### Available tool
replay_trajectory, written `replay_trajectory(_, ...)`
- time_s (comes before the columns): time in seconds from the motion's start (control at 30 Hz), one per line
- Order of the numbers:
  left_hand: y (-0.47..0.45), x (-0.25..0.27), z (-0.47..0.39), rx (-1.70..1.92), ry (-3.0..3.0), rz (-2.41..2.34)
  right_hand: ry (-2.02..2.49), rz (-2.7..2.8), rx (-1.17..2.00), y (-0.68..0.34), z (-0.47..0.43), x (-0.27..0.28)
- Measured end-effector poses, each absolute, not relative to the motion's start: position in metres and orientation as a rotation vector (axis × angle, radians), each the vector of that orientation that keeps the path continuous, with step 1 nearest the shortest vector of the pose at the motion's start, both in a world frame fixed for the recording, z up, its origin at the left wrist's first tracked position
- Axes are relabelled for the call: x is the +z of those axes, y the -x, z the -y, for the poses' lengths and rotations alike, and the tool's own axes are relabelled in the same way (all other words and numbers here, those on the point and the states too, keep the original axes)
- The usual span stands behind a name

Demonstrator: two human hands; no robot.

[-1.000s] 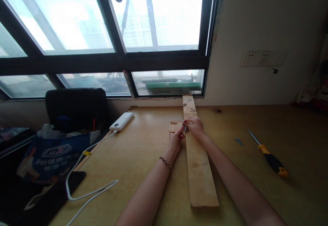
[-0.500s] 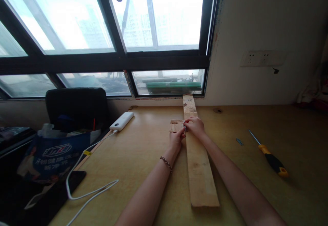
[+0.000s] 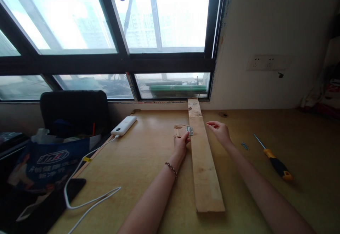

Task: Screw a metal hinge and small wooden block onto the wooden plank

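Note:
A long plank (image 3: 207, 170) lies lengthwise on the table, its far end by the window. Against its left side sits a small wooden piece (image 3: 180, 130) with a rough, torn-looking surface. A silver metal hinge (image 3: 191, 131) bridges the small piece and the plank's edge, its holes showing. My left hand (image 3: 181, 145) is closed, thumb and fingers gripping the hinge at that joint. Just right of the plank, my right hand (image 3: 220, 131) hovers with thumb and fingertips pinched together; whatever is between them, if anything, is too small to see.
Several screws (image 3: 244, 146) and a yellow-and-black screwdriver (image 3: 277, 163) lie on the table (image 3: 148, 170) to the right. A white power bank (image 3: 124, 125) with a white cable (image 3: 106, 194) is at the left. Beyond the left edge are a black chair (image 3: 74, 110) and a blue bag (image 3: 53, 163).
My right hand has left the hinge and moved right, off the plank, uncovering the hinge plate. My left hand stays at the joint. The view has shifted slightly.

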State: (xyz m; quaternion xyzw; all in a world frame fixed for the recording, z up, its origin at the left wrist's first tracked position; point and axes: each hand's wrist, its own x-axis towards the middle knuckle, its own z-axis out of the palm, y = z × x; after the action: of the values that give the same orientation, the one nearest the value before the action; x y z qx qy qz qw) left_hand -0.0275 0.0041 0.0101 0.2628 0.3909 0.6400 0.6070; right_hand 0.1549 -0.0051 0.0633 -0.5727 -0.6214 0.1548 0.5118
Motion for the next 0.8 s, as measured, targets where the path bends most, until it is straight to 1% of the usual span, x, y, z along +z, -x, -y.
replay_trajectory(0.17, 0.028, 0.010, -0.003, 1.481, -0.653, -0.882, 1.630, 1.544, -0.202, -0.233, 0.037, 0.034)
replay_trajectory(0.23, 0.028, 0.009, -0.003, 1.486, -0.668, -0.878, 1.748, 1.540, -0.297, -0.262, 0.037, 0.019)
replay_trajectory(0.33, 0.028, 0.007, -0.005, 1.512, -0.666, -0.905, 1.876, 1.420, -0.252, -0.295, 0.032, 0.005)
replay_trajectory(0.47, 0.028, 0.005, -0.007, 1.517, -0.664, -0.920, 2.075, 1.298, -0.082, -0.315, 0.031, 0.003)
replay_trajectory(0.6, 0.028, 0.005, -0.007, 1.517, -0.634, -0.953, 2.247, 1.316, -0.010, -0.317, 0.036, 0.004)
replay_trajectory(0.8, 0.027, 0.006, -0.008, 1.538, -0.589, -0.956, 2.344, 1.377, 0.092, -0.325, 0.037, 0.004)
